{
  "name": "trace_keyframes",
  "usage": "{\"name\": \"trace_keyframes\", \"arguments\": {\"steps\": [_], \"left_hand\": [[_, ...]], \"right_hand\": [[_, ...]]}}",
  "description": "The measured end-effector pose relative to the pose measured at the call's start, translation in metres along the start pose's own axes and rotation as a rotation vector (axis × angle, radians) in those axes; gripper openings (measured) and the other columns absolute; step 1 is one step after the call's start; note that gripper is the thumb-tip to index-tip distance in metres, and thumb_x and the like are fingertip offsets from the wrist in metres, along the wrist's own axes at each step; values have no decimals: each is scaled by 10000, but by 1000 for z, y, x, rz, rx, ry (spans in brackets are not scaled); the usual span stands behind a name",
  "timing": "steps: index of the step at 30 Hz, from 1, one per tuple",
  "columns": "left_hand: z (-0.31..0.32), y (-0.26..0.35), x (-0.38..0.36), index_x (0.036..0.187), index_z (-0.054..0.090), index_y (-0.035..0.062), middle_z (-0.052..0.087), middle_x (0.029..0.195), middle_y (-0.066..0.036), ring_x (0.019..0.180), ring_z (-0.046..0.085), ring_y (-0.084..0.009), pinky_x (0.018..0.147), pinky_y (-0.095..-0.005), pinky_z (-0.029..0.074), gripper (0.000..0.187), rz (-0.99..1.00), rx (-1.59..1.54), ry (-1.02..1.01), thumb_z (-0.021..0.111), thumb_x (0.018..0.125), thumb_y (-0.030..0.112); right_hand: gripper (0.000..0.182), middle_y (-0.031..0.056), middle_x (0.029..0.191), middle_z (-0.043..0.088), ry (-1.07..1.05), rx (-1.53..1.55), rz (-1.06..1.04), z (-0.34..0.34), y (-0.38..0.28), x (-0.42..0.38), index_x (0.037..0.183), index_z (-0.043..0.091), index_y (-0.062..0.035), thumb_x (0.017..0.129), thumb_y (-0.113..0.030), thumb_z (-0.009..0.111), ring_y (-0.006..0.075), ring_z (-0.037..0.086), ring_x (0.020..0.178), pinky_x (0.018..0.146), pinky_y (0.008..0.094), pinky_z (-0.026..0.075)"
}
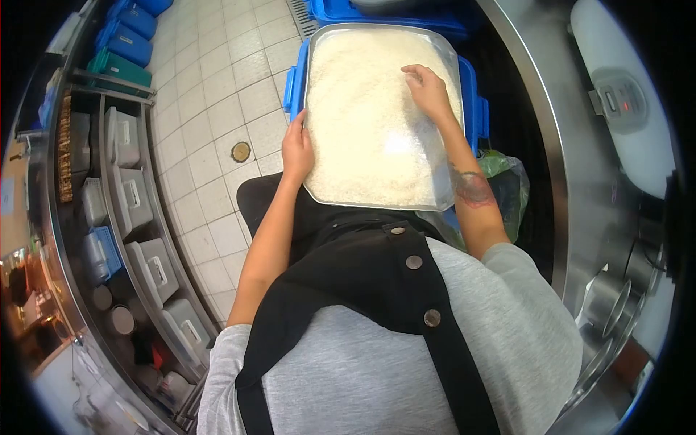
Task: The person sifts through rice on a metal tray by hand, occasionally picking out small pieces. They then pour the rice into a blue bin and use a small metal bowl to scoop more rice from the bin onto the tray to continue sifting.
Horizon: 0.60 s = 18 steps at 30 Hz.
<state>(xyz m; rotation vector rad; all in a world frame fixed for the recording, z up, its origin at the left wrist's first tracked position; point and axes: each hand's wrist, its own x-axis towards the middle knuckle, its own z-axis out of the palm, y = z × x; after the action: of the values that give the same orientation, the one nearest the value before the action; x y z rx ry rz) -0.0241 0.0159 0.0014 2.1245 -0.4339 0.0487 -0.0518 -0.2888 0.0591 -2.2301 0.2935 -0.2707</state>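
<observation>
A wide metal tray (441, 190) of pale, fine grains (362, 94) lies in front of the person, between the two hands, above a blue container (471, 90) whose edges show on both sides. The left hand (296, 150) is against the tray's left rim, fingers close together and pointing away from the body; whether they curl underneath is hidden. The right hand (426, 88) is over the far right part of the grains, its fingers loosely bent and slightly apart; whether they touch the grains, I cannot tell. Beyond the left hand, to its left, is a tiled floor (210, 109). Farther left stand shelves with lidded bins (133, 199). Right of the right hand runs a steel counter (580, 145).
</observation>
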Motion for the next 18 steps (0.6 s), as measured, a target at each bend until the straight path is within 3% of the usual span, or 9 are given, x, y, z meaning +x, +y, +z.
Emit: {"name": "trace_keyframes", "arguments": {"steps": [1,2,5,8,10,11,13,15,18], "left_hand": [[1,-2,0,1315,503,16,573,1242,-237,1156,556,-389,980,-416,439,401,30,16,10,442,919,9],[0,-2,0,1315,503,16,573,1242,-237,1156,556,-389,980,-416,439,401,30,16,12,442,919,9],[-1,2,0,1315,501,12,572,1244,-239,1156,556,-390,985,-416,437,398,32,13,9,445,921,13],[-2,4,-1,1316,500,10,571,1245,-242,1162,553,-389,993,-414,433,395,17,14,3,443,926,17],[-2,4,0,1323,510,7,563,1288,-232,1214,537,-359,1030,-387,406,402,-19,0,-19,429,930,36],[-1,3,1,1323,510,7,563,1288,-232,1214,537,-359,1030,-387,406,402,-20,-1,-20,429,930,36],[0,1,0,1322,510,5,568,1279,-233,1203,544,-362,1021,-389,412,400,4,-3,-3,432,931,34],[-1,3,0,1312,508,1,569,1267,-237,1186,548,-374,1009,-401,423,390,11,5,7,435,930,23],[-1,4,0,1303,507,-1,570,1255,-240,1169,552,-384,997,-412,434,381,13,0,5,437,928,11]], "right_hand": [[273,133,1138,665,146,-109,17,8,7,4,1097,688,-98,829,-151,672,259,609,1104,947,365,461],[311,133,1154,650,142,-301,-157,25,28,3,1107,681,-108,831,-250,678,296,588,1110,968,390,440],[355,131,1174,637,146,-631,-254,50,-14,-52,1137,669,-93,827,-262,699,275,590,1098,981,371,437],[322,105,1185,624,-39,-473,-302,60,-20,-85,1128,672,-112,809,-147,690,245,586,1085,941,330,453],[336,104,1115,662,-401,-235,-305,58,-24,-94,1094,683,-98,773,-4,654,218,623,990,888,301,476],[336,104,1115,662,-401,-235,-304,51,-31,-91,1094,683,-98,773,-4,654,218,623,990,888,301,476],[405,154,1037,684,-452,5,179,37,-49,-81,1066,697,-124,734,89,608,237,657,934,819,318,501],[384,154,961,706,-315,81,196,30,-56,-64,1041,702,-75,737,114,566,250,675,848,785,332,517],[394,151,1055,697,-214,248,193,0,-73,-35,1097,680,-40,768,111,523,211,658,944,822,317,506]]}}
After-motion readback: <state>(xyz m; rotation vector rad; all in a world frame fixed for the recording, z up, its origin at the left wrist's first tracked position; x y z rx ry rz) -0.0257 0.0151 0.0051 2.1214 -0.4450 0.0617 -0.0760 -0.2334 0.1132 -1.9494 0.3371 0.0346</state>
